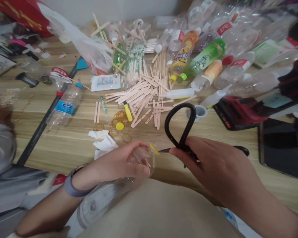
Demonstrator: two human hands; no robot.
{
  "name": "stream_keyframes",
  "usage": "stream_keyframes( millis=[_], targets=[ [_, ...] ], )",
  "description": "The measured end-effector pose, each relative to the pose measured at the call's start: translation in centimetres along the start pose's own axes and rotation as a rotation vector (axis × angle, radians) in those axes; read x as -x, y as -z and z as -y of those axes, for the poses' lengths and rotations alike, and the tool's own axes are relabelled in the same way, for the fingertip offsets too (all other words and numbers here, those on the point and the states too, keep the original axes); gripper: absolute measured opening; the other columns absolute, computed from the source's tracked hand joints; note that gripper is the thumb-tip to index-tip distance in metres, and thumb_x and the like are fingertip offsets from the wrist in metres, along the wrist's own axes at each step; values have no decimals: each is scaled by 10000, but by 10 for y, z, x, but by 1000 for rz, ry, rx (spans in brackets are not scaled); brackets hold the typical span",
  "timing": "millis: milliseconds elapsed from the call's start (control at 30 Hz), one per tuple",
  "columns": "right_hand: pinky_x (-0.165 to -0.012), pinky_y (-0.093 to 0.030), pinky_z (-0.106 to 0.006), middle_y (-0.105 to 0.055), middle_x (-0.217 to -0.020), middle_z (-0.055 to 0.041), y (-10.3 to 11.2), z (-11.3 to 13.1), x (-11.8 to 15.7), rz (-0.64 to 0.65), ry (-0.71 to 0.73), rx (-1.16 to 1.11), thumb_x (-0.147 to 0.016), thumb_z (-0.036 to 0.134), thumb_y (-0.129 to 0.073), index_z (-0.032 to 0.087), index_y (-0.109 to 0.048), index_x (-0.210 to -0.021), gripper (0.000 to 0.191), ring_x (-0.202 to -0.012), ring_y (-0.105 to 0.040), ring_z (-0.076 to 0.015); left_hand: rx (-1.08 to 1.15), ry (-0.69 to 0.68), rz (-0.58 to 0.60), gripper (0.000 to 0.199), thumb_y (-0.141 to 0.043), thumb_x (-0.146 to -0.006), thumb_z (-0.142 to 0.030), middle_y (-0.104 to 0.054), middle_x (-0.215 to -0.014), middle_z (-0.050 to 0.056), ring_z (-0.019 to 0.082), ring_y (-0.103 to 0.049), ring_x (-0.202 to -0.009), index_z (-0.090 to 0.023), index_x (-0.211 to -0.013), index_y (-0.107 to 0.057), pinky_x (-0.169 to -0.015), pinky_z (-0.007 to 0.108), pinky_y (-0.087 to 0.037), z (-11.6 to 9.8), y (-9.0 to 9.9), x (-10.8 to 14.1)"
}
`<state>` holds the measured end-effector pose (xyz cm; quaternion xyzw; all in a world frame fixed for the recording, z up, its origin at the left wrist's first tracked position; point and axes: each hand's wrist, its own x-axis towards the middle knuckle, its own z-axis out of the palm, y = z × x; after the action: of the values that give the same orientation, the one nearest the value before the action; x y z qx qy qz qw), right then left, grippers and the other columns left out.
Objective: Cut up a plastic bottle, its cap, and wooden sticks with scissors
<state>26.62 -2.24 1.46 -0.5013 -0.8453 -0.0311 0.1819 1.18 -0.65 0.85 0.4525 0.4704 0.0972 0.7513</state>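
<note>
My left hand is wrapped around the neck end of a clear plastic bottle, which lies tilted with its base toward my body. A yellow plastic ring sits at the bottle's mouth. In my right hand is a pair of black-handled scissors, gripped around the blade area with the fingers closed. One blade tip points left and meets or nearly meets the yellow ring; whether it touches, I cannot tell. Just beyond the bottle's mouth lie a yellow cap and several rubber bands.
Wooden craft sticks are heaped mid-table beside a yellow-handled tool. Several plastic bottles crowd the back right. A red-and-black power tool and a phone lie at right. Another person's sleeve shows at left.
</note>
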Motion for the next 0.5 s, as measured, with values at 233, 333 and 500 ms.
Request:
stream_keyframes(
  millis=[233,333,500],
  targets=[
    [-482,-211,-323,-498,-496,-12,2,3,-4,-14,32,62,-1066,458,-320,209,-525,-691,494,-443,-508,-168,-82,-39,1,745,-795,-754,-521,-698,-1028,38,220,-650,-951,-250,-1372,-478,-751,307,-464,6,3,-1],
    [-469,-211,-333,-505,-493,-19,6,5,-7,-44,76,93,-1074,432,-282,211,-514,-665,519,-415,-509,-175,-94,-49,11,791,-781,-770,-526,-708,-985,29,218,-647,-935,-251,-1426,-436,-759,314,-462,4,2,-2],
    [-466,-205,-338,-535,-496,-25,8,0,-12,-23,149,92,-1075,409,-283,213,-522,-673,507,-394,-520,-191,-100,-65,-5,779,-779,-773,-513,-703,-988,22,226,-639,-961,-249,-1428,-450,-794,326,-449,4,-1,-3]
  ],
)
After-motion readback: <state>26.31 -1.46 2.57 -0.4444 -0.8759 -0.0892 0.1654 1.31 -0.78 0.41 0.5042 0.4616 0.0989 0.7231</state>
